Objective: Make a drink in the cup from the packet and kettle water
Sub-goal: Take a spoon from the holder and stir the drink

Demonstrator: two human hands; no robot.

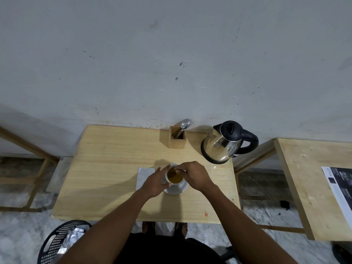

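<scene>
A white cup [177, 184] full of brown drink [176, 178] stands on a white saucer [180, 190] in the middle of the wooden table [114, 168]. My left hand [154, 181] wraps the cup's left side, thumb near, fingers far. My right hand [194, 176] hovers over the rim with fingers pinched on a spoon, whose dark end [172, 174] dips into the drink; its handle is mostly hidden. A silvery packet [145, 173] lies flat just left of the cup, partly under my left hand. The steel kettle [221, 147] with black lid and handle stands at the back right.
A wooden holder [177, 142] with spoons and a fork stands against the wall, left of the kettle. A black plastic basket [57, 242] holding silvery wrappers sits on the floor at lower left. A second wooden table [308, 187] with a printed sheet [341, 187] stands to the right.
</scene>
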